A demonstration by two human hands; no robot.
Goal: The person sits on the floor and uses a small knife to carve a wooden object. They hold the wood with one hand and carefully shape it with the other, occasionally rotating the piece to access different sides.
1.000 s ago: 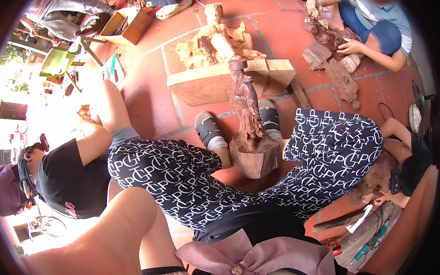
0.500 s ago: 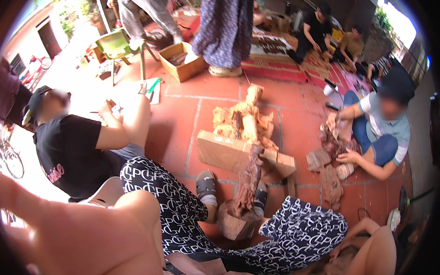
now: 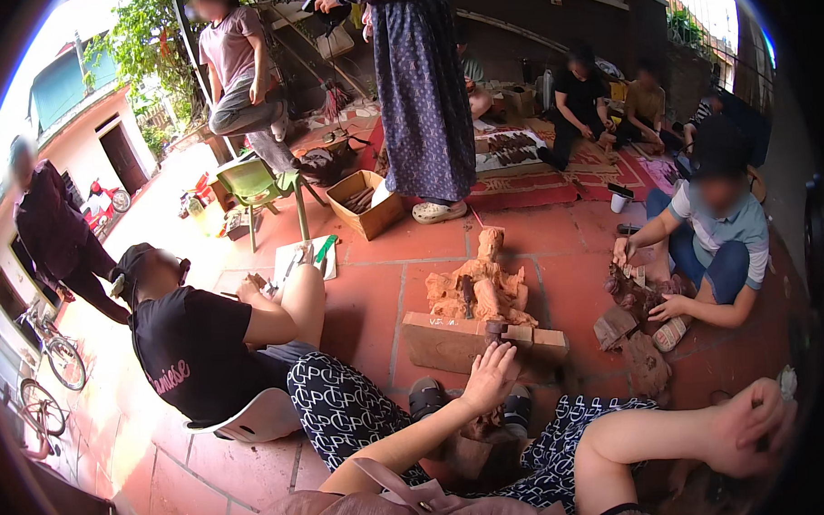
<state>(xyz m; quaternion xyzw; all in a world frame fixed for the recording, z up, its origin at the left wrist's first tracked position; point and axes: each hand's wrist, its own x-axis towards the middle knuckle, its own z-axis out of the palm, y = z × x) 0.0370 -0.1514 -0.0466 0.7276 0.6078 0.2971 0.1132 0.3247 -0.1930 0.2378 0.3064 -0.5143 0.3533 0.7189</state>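
Note:
My left hand (image 3: 491, 380) reaches forward over my lap to a dark carved wooden figure (image 3: 496, 331). Its fingers are stretched out and lie against the upper part, hiding most of the figure. The rough block base (image 3: 484, 456) stands between my feet. At the right rim, my right hand (image 3: 754, 429) is raised with bent, closed fingers. What they hold, if anything, is blurred and I cannot make it out. Just ahead of the figure, a lighter orange wood carving (image 3: 478, 287) rests behind a thick wooden block (image 3: 447, 340).
To my left a person in black (image 3: 197, 342) sits on a white chair (image 3: 254, 417). Another person (image 3: 719, 219) works on dark carvings (image 3: 636, 295) at right. Ahead are a green chair (image 3: 251, 183), a box of wooden pieces (image 3: 367, 209) and a standing person (image 3: 424, 94).
The view has tilted up. My left hand has moved from close before the camera at lower left to the carved figure. My right hand has risen from my lap to the right rim.

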